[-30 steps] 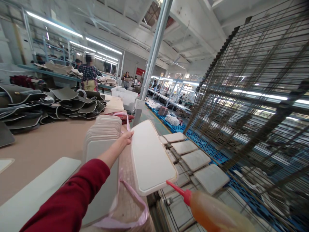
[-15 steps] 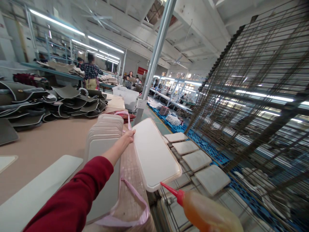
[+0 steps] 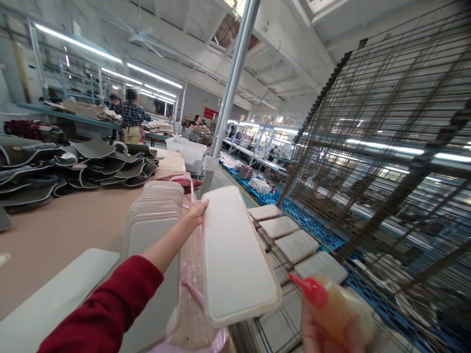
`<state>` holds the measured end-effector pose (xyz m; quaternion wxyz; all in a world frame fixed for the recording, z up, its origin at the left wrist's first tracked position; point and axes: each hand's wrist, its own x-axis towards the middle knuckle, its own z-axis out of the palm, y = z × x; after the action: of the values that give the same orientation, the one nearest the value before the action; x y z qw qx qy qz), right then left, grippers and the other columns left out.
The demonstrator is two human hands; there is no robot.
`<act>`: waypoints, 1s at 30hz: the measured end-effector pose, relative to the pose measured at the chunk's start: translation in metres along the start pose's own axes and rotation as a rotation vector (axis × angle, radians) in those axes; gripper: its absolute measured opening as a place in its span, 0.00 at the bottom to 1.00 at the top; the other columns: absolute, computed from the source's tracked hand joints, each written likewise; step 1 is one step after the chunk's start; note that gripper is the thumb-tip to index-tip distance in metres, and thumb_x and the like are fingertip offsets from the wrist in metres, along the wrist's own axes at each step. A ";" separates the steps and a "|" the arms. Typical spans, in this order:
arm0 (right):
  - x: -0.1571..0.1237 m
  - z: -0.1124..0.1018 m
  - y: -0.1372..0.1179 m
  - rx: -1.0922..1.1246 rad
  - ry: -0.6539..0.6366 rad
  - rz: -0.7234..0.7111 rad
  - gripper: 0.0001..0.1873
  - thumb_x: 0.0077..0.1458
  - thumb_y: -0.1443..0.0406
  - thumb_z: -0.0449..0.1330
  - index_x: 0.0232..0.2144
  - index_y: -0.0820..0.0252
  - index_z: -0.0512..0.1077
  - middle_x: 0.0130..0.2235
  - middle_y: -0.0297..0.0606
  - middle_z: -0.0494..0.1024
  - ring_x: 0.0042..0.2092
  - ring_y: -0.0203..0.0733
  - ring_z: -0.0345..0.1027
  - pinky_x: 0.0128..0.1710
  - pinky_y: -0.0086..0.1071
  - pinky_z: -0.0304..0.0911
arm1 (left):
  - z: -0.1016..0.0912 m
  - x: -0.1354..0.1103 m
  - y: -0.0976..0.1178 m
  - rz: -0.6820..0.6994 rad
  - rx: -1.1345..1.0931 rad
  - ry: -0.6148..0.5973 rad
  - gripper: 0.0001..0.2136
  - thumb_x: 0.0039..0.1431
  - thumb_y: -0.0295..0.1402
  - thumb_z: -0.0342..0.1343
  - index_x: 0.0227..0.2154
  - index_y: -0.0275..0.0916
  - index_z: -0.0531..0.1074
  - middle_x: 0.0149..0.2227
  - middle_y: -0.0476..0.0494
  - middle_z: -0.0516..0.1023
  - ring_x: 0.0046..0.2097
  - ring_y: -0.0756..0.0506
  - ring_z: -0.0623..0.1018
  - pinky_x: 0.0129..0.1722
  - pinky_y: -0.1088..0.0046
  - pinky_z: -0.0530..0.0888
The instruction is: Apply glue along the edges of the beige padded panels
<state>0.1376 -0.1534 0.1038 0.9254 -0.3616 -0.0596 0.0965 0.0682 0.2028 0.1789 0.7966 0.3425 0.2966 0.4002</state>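
My left hand (image 3: 196,214), at the end of a red sleeve, grips the far left edge of a long white panel with rounded corners (image 3: 235,255) and holds it in the air above the table's right edge. My right hand (image 3: 324,336) shows at the bottom edge, closed around a squeeze bottle of amber liquid with a red nozzle (image 3: 333,304), raised just right of the panel's near end. A fanned stack of similar pale panels (image 3: 156,208) lies on the table directly left of my left hand.
The brown table (image 3: 73,220) carries piles of dark grey pieces (image 3: 73,164) at the back left, a pale board (image 3: 55,294) and a pink strap (image 3: 191,289). Right of it, square pads (image 3: 298,245) lie on a wire shelf beside a tall wire rack (image 3: 386,147). A person (image 3: 131,115) stands far back.
The panel has swung so its long side points toward me and its near end sits lower. My right hand has lifted the bottle and tipped its nozzle up, closer to the camera.
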 end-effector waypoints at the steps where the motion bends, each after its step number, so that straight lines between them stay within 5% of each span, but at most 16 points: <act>1: 0.007 0.006 -0.009 0.066 0.064 0.060 0.22 0.46 0.53 0.66 0.43 0.52 0.72 0.51 0.31 0.72 0.52 0.43 0.65 0.43 0.34 0.71 | 0.000 -0.005 0.002 0.006 0.032 -0.042 0.05 0.51 0.23 0.60 0.31 0.33 0.70 0.18 0.51 0.71 0.20 0.51 0.73 0.24 0.77 0.72; 4: 0.018 0.027 -0.027 0.079 0.131 0.053 0.24 0.42 0.58 0.69 0.44 0.54 0.72 0.52 0.31 0.71 0.52 0.40 0.64 0.40 0.29 0.71 | 0.004 -0.022 0.008 0.008 0.134 -0.159 0.07 0.49 0.26 0.62 0.26 0.34 0.68 0.17 0.51 0.71 0.19 0.52 0.71 0.23 0.77 0.71; 14: 0.030 0.059 -0.034 -0.081 -0.143 -0.194 0.32 0.30 0.57 0.74 0.41 0.56 0.73 0.42 0.32 0.76 0.42 0.39 0.69 0.41 0.28 0.67 | 0.018 -0.073 0.020 0.007 0.366 -0.345 0.09 0.48 0.28 0.63 0.23 0.35 0.65 0.19 0.49 0.72 0.19 0.51 0.72 0.20 0.77 0.70; 22: 0.026 0.047 -0.033 -0.142 -0.181 -0.204 0.28 0.31 0.57 0.73 0.38 0.56 0.74 0.35 0.31 0.77 0.36 0.37 0.70 0.37 0.26 0.67 | 0.011 -0.080 0.025 0.002 0.388 -0.341 0.10 0.50 0.26 0.61 0.23 0.36 0.63 0.17 0.50 0.71 0.19 0.51 0.71 0.20 0.76 0.70; 30: 0.015 0.024 -0.025 -0.206 -0.275 -0.129 0.30 0.39 0.58 0.70 0.46 0.56 0.70 0.45 0.38 0.75 0.41 0.43 0.70 0.38 0.33 0.69 | 0.004 -0.074 0.027 0.008 0.360 -0.329 0.11 0.47 0.29 0.64 0.23 0.35 0.65 0.18 0.48 0.72 0.20 0.50 0.72 0.21 0.76 0.71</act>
<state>0.1514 -0.1525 0.1393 0.8708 -0.4335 -0.2182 0.0789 0.0218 0.1512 0.2176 0.7586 0.5408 0.2281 0.2829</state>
